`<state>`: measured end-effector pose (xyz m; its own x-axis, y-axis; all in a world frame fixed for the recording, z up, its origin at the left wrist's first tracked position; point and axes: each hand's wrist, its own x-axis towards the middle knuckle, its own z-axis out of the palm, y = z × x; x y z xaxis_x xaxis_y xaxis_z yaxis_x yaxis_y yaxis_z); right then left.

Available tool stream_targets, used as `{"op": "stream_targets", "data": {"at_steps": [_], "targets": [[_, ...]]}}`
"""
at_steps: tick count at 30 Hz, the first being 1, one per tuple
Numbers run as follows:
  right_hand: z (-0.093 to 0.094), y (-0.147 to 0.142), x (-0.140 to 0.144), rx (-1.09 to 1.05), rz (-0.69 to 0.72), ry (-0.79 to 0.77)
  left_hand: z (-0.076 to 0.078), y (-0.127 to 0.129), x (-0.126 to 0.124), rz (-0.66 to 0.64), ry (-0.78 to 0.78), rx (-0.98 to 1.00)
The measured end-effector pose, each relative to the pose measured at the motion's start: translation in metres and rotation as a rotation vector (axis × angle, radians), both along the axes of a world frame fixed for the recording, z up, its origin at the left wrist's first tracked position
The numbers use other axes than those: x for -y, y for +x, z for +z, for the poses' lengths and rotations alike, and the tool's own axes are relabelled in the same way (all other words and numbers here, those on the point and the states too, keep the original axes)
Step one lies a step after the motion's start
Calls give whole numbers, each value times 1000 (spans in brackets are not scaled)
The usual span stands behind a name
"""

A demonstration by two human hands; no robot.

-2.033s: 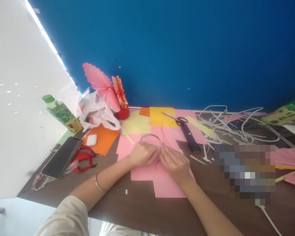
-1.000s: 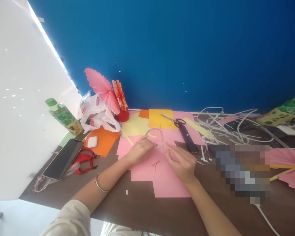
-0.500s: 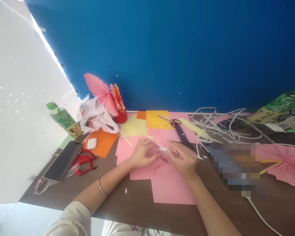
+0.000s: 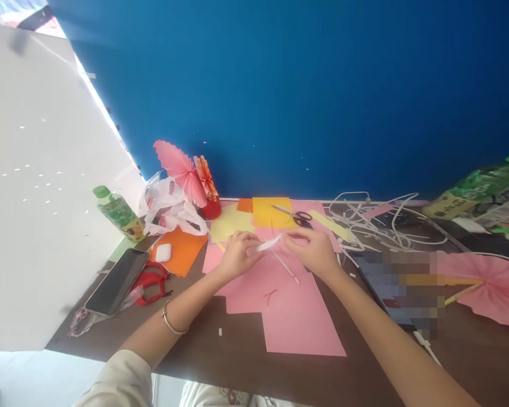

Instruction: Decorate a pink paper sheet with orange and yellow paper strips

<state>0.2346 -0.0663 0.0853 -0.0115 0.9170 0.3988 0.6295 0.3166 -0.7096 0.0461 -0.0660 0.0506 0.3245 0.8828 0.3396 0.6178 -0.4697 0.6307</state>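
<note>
White paper strip (image 4: 268, 244) spans the gap between both hands, held just above the pink paper sheets (image 4: 297, 316) on the brown table (image 4: 237, 362). Its long axis runs left to right, tilted slightly upward toward the right. A second thin white stick or strip end (image 4: 286, 267) slants down and to the right from the hands, ending over the pink paper.

Left hand (image 4: 235, 254): fingers curled, thumb and fingertips pinched closed on the left end of the strip. Right hand (image 4: 314, 249): fingers bent, tips pinched on or touching the right end; the exact contact is too small to confirm. The hands are near each other and about equally close to the strip, one at each end.

Surroundings:
- Scissors (image 4: 294, 215) lie beyond the hands on yellow paper (image 4: 267, 212).
- A tangle of white strips (image 4: 377, 223) lies to the far right.
- A phone (image 4: 116, 281), a white earbud case (image 4: 163, 252) and a green bottle (image 4: 119, 212) lie to the left.
- Pink paper fans (image 4: 180, 167) stand at the blue wall.
</note>
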Motion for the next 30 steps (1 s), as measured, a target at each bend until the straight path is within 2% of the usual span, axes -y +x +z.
{"op": "stream_targets", "data": {"at_steps": [5, 12, 15, 19, 22, 26, 30], "targets": [[11, -3, 0, -85, 67, -77, -7, -11, -6, 50, -73, 137], [21, 5, 4, -128, -24, -76, -32, -26, -11, 71, -180, 310], [20, 5, 9, -95, -3, -41, -44, -31, -11, 80, -140, 314], [24, 2, 18, -78, 8, 91, -53, -38, -9, 108, -115, 272], [32, 3, 22, -50, 61, 164, -55, -44, -8, 127, -75, 218], [44, 6, 24, 7, 118, 251, -56, -50, -8, 165, 67, 129], [53, 6, 28, 90, 194, 383, -56, -51, -4, 85, 201, 16]]}}
